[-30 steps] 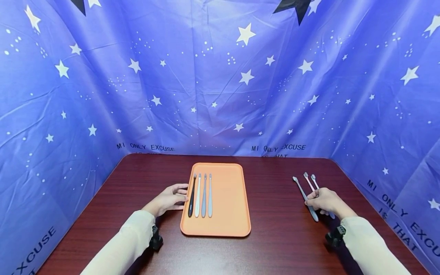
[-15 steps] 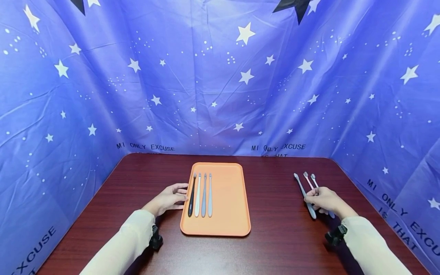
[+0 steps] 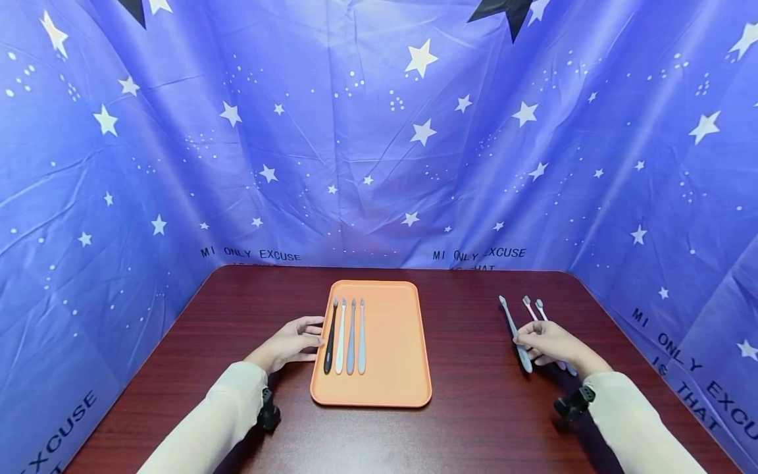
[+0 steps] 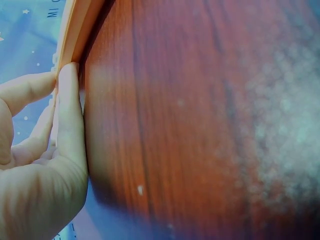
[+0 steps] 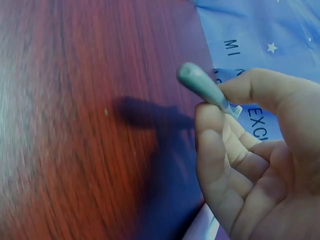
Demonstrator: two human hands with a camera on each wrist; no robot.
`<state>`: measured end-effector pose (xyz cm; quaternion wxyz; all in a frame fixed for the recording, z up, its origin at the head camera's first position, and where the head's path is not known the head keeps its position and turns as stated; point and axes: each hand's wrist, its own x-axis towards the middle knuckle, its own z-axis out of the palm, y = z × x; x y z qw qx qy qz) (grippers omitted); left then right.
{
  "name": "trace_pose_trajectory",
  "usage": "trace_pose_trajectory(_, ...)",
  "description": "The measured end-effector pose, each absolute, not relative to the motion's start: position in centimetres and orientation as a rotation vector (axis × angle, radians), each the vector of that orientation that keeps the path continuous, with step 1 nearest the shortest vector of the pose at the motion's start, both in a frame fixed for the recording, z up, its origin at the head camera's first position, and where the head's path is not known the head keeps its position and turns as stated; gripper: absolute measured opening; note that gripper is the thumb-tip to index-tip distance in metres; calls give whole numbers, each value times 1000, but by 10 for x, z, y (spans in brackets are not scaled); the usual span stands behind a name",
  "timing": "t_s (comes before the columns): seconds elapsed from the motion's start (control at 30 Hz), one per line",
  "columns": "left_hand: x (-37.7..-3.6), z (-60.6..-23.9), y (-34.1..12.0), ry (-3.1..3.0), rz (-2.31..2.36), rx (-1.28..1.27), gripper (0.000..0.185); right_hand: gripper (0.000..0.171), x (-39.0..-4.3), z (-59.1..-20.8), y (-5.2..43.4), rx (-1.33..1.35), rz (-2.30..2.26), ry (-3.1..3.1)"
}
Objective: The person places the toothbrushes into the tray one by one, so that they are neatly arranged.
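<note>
Grey toothbrush (image 3: pixel 514 331) is seen in the head view pinched by the right hand (image 3: pixel 547 343) and carried slightly leftward, off the table (image 3: pixel 474 395), compared with a second ago; its transfer toward the orange tray (image 3: pixel 393 368) is judged begun. Counted: four toothbrushes in the tray, two left on the table, one held. Left hand (image 3: pixel 290 343) is unchanged. In the left wrist view, straight fingers (image 4: pixel 67 110) are pressed against the tray's edge. In the right wrist view, the grey handle (image 5: pixel 200 82) is gripped between thumb and fingers.
</note>
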<state>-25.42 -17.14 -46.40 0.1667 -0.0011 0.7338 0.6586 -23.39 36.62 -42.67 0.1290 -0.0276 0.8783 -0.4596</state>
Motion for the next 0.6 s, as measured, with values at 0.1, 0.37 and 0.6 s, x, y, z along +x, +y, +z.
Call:
trace_pose_trajectory(0.1, -253, -463, -171, 2087, 1886, -22, 61, 28, -234, -426, 361, -107, -1396, 2493)
trace_pose_trajectory(0.37, -252, -461, -170, 2106, 1870, -53, 60, 30, -240, -430, 347, -113, -1455, 2443)
trace_pose_trajectory(0.6, -251, -458, -169, 2113, 1866, -59, 59, 31, -247, -434, 331, -167, -1525, 2373)
